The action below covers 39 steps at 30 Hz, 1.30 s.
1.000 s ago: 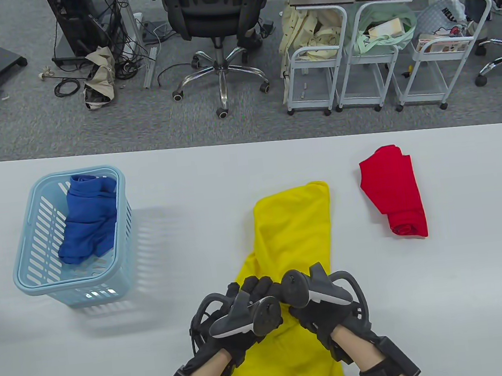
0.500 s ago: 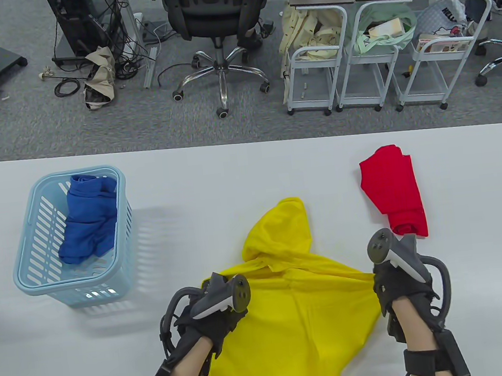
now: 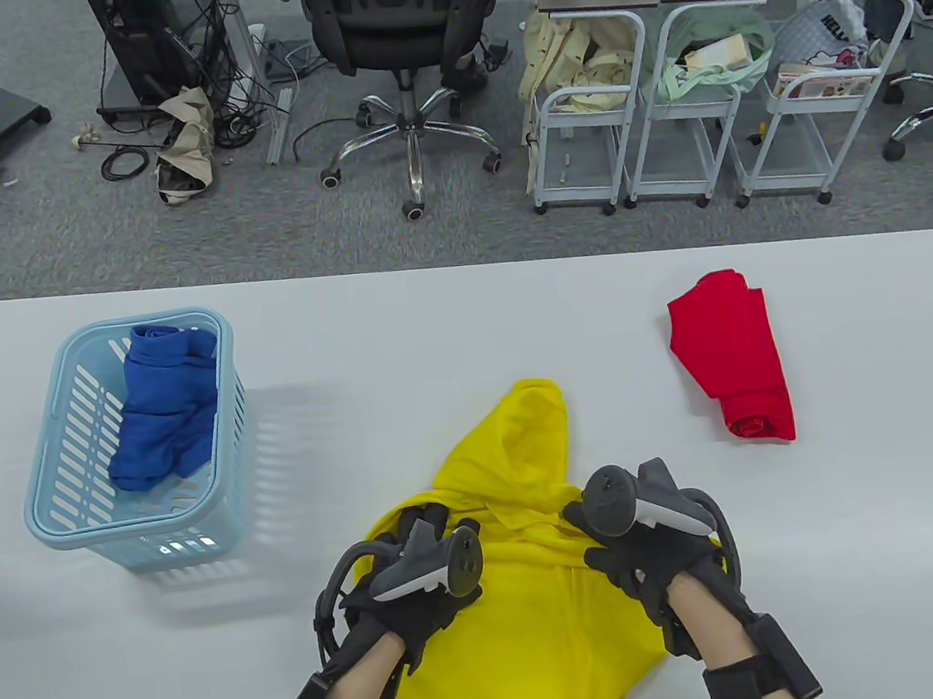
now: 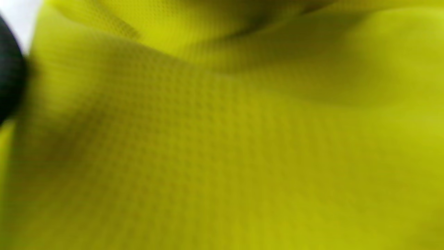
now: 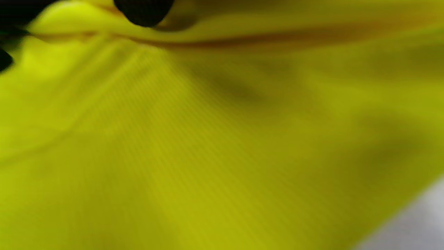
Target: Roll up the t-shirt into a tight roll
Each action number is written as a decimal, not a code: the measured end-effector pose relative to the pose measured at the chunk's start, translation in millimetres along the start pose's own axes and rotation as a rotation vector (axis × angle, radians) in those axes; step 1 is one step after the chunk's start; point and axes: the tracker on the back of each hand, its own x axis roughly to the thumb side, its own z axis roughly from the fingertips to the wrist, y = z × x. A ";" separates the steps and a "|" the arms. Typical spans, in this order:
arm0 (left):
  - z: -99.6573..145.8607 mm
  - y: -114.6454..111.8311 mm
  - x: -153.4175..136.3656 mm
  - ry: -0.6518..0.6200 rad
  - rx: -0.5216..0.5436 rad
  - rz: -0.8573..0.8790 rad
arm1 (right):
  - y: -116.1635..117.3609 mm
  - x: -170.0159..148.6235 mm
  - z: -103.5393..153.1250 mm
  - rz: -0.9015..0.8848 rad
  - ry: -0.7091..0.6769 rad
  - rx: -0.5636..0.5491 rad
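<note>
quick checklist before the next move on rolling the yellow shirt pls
1. Left hand grips the yellow mesh-knit t-shirt: cannot tell, tracker hides the fingers.
2. Right hand grips it: cannot tell, same reason.
3. Shirt flat and smooth for rolling: not ok, bunched into a peak at the far end.
4. Roll begun: not ok, none visible.
5. Rolled red shirt apart from it: ok.
6. Light blue plastic basket apart from it: ok.
</note>
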 end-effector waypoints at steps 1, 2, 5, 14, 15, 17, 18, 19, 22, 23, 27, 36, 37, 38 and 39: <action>0.1 0.1 -4.0 0.024 -0.003 0.016 | -0.7 -4.8 -0.2 0.012 0.036 -0.030; 0.4 0.2 -5.9 0.031 -0.004 0.020 | -2.4 -7.7 0.6 0.007 0.070 -0.049; 2.3 1.1 -14.0 0.085 0.002 0.002 | -8.3 -16.9 6.6 0.035 0.178 -0.097; 10.4 8.6 2.1 -0.125 0.105 0.053 | -28.5 -5.6 23.8 0.099 0.283 -0.163; 9.5 6.2 6.3 -0.142 0.095 0.046 | -30.4 -5.5 25.6 0.085 0.282 -0.187; 5.6 0.3 15.4 -0.180 0.050 0.043 | -34.1 -2.2 25.2 0.034 0.206 -0.247; 5.1 0.0 17.6 -0.191 0.047 0.040 | -34.4 0.9 22.9 0.015 0.139 -0.233; 4.1 0.2 20.3 -0.217 0.049 0.047 | -34.2 6.7 18.6 -0.012 0.071 -0.222; 3.0 -1.8 25.9 -0.259 0.030 0.057 | -32.6 25.1 -0.2 0.025 0.035 -0.258; 3.1 -2.2 26.2 -0.258 0.025 0.054 | -33.9 27.8 -3.9 0.067 0.067 -0.276; 2.5 0.2 15.3 -0.187 0.019 0.039 | -41.0 14.1 -5.2 0.004 0.160 -0.361; 6.4 7.7 -35.4 0.043 0.018 0.110 | -62.9 -96.5 43.6 -0.456 0.426 -0.540; 8.4 10.6 -37.0 0.057 0.033 0.149 | -60.0 -101.2 43.4 -0.482 0.442 -0.527; 12.2 15.4 -37.5 0.074 0.058 0.174 | -55.6 -106.5 42.7 -0.455 0.501 -0.490; 16.3 20.1 -37.3 0.096 0.101 0.145 | -52.1 -109.6 41.7 -0.404 0.559 -0.441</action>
